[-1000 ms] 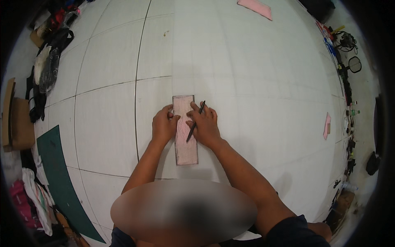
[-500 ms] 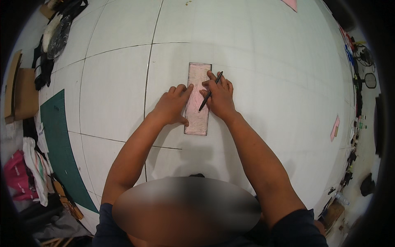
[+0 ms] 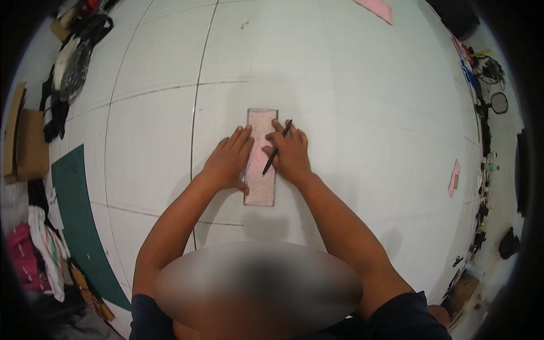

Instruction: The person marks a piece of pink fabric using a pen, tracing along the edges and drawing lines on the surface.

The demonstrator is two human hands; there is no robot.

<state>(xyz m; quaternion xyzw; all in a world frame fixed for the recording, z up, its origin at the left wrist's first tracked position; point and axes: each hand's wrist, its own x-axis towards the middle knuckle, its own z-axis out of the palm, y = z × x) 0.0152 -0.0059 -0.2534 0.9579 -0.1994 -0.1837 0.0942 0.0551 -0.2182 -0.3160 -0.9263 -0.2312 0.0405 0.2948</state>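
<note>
A narrow pink rectangular piece (image 3: 260, 184) with dark outlined edges lies flat on the white surface in front of me. Along its left edge rests my left hand (image 3: 229, 158), open, its fingers stretched forward and its thumb touching the near left part. On the opposite edge is my right hand (image 3: 292, 153), with a slim black pen (image 3: 268, 165) held slantwise between its fingers. The pen's lower end points toward the middle of the pink piece. Fingertips of the right hand also touch the right edge of the piece.
Dark lines cross the white surface (image 3: 153, 141). A green cutting mat (image 3: 85, 226) lies at the left, near cardboard (image 3: 31, 144) and bags. Other pink pieces lie at the far edge (image 3: 377, 8) and right (image 3: 454, 177). Scissors (image 3: 457, 261) and clutter line the right side.
The whole view has shifted, so the surface and pink piece appear lower and slightly left. My left fingers have straightened along the left edge. The pen stays in my right hand.
</note>
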